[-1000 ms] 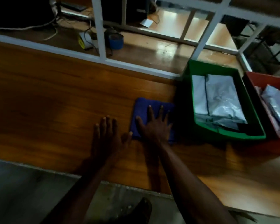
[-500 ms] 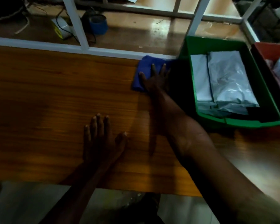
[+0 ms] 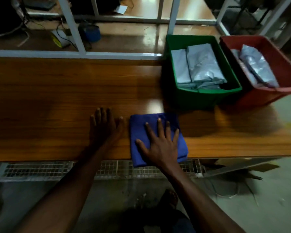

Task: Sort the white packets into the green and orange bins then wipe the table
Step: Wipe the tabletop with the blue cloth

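The right hand (image 3: 160, 145) lies flat, fingers spread, pressing a folded blue cloth (image 3: 156, 138) whose near edge overhangs the counter (image 3: 57, 98). The left hand (image 3: 104, 126), in shadow, rests flat beside it. Far right, white packets (image 3: 200, 66) fill the green bin (image 3: 208, 93); the orange bin (image 3: 259, 96) is partly cut off

Beyond the far edge I see a white metal frame (image 3: 71, 26) standing over glossy wooden flooring, with a blue tape roll (image 3: 92, 33) beside one upright and dark cables (image 3: 60, 33) trailing near a pale box (image 3: 57, 38). Nearer me, a wire mesh grate (image 3: 40, 169) runs along the concrete floor (image 3: 267, 207).
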### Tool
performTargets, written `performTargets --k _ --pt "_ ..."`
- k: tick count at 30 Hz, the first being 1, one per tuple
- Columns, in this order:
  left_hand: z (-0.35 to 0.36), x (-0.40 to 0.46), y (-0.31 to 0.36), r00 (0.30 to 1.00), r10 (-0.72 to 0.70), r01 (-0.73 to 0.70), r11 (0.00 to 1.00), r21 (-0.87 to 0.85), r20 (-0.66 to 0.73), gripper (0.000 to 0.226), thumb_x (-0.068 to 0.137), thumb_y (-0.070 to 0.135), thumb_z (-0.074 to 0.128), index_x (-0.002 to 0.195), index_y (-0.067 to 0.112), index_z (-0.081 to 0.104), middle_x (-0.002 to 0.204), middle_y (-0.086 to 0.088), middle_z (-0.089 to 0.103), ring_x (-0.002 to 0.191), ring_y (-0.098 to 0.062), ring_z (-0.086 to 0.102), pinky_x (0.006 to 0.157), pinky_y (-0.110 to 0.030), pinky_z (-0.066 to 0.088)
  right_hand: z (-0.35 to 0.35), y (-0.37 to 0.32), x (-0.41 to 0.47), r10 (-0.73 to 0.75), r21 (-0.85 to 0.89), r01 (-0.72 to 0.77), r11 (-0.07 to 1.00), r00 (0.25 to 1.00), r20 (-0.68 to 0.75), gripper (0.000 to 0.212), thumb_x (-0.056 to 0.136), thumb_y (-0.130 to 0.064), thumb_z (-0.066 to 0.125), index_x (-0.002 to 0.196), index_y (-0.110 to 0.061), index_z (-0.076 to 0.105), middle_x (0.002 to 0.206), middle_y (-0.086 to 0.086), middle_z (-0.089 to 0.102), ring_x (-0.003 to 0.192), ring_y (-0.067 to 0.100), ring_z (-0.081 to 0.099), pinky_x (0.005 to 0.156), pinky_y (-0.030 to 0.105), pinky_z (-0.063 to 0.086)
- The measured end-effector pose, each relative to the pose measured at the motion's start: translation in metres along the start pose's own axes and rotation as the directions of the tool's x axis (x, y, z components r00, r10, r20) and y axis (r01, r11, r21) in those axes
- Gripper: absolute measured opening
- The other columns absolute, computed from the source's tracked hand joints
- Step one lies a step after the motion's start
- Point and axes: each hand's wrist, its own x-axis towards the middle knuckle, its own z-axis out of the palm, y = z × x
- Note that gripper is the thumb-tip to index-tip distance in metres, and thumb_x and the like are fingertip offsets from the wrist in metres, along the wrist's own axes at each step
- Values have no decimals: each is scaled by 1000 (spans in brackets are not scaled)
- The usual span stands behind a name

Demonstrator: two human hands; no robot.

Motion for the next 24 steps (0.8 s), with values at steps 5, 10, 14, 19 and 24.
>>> performTargets --k 5,10,14,19,24 --pt "3 -35 36 998 12 -13 1000 22 56 88 93 72 10 157 12 7 165 -13 2 152 -27 -5 122 -47 -3 -19 74 -15 101 -34 -100 994 995 7 80 86 -86 20 155 -48 20 169 4 10 154 35 4 118 65 -2" --pt "20 -65 120 990 102 -104 994 18 101 93 89 72 9 156 9 11 164 -14 4 152 -28 -3 122 -49 -2 -38 173 -14 239 -34 -240 970 971 -19 80 84 -87 24 154 -49 20 169 4 11 154 34 6 118 65 -1" --pt "36 -84 200 971 197 -196 980 -17 135 95 89 72 9 155 4 15 164 -16 3 152 -27 -4 122 -49 -3 -57 265 -10 355 -55 -355 933 935 -12 81 83 -88 21 154 -50 19 169 4 11 154 34 7 119 64 0" --pt "47 -96 248 973 186 -192 981 28 134 97 90 73 9 153 1 23 164 -15 2 152 -28 -1 121 -47 2 -86 384 -12 499 -24 -500 866 866 -39 81 83 -88 21 154 -49 19 169 3 9 154 32 4 119 64 0" --pt "47 -95 248 970 180 -191 980 58 166 98 89 73 9 151 0 29 164 -15 4 152 -28 0 122 -47 5 -97 417 -14 537 -3 -537 843 843 -10 82 83 -88 20 155 -48 18 169 3 7 154 34 5 118 65 7"
